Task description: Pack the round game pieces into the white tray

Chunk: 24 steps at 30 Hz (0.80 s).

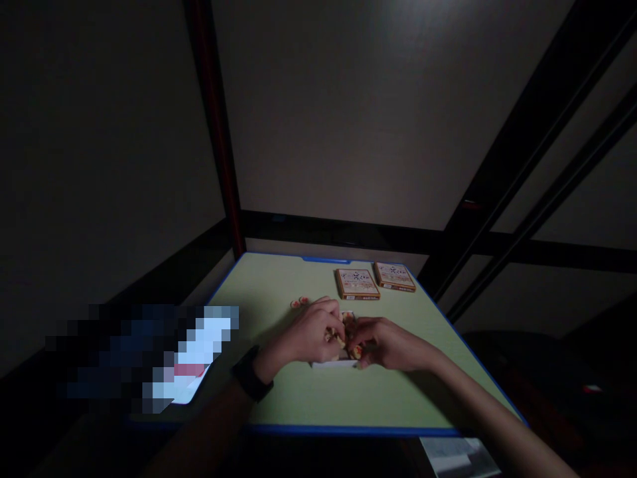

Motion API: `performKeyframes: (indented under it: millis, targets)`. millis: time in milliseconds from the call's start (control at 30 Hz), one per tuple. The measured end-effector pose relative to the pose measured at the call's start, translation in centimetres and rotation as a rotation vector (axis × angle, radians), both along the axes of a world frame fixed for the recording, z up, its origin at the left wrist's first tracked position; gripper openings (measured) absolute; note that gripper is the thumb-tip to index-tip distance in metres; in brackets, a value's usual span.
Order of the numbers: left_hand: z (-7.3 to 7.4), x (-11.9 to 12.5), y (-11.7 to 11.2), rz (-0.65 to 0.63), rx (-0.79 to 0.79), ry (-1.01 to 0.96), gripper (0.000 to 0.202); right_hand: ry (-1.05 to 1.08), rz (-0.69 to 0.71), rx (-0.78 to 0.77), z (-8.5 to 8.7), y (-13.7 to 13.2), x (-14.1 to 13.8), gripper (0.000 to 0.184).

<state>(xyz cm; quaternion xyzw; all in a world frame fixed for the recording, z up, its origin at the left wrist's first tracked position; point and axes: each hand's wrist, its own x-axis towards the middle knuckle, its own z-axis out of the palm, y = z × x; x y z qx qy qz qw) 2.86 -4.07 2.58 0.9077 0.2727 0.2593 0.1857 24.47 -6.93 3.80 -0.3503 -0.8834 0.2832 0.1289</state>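
Observation:
A shallow white box tray (326,364) lies on the table with several round wooden game pieces (348,318) in it, some with red markings that look like Chinese chess pieces. Over its left side my left hand (316,328), a dark band on the wrist, has its fingers curled around pale discs. My right hand (385,342) reaches in from the right, thumb and fingers bent close about a red-marked piece (356,352). Both hands hide much of the tray. Just beyond my left hand, two more red-marked discs (299,302) rest on the tabletop.
Two flat printed boxes, one nearer (357,284) and one farther right (395,276), lie toward the back of the pale green table (338,405), which has a blue rim. A bright screen-like object (192,378), partly pixelated, is at the left edge. Walls surround the far side.

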Motion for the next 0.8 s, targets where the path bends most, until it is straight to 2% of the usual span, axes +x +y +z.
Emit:
performKeyframes:
  millis: [333,433,633,700,800]
  targets:
    - [-0.1,-0.7,1.2,0.142,0.005,-0.088,0.018,-0.073,0.041,0.009,0.4,0.4,-0.6,0.031]
    - [-0.1,-1.0,1.8,0.238,0.063,-0.093,0.018,-0.121,0.058,0.007,0.3,0.6,-0.8,0.031]
    - [-0.8,-3.6,4.7,0.609,0.241,0.089,0.024,-0.185,0.067,0.018,0.4,0.6,-0.9,0.021]
    - [-1.2,-4.7,5.5,0.641,0.229,0.119,0.028,-0.181,0.079,0.028,0.4,0.6,-0.9,0.02]
    - [-1.6,-5.9,6.1,0.608,0.164,0.207,0.033,-0.187,0.072,0.029,0.5,0.7,-1.0,0.022]
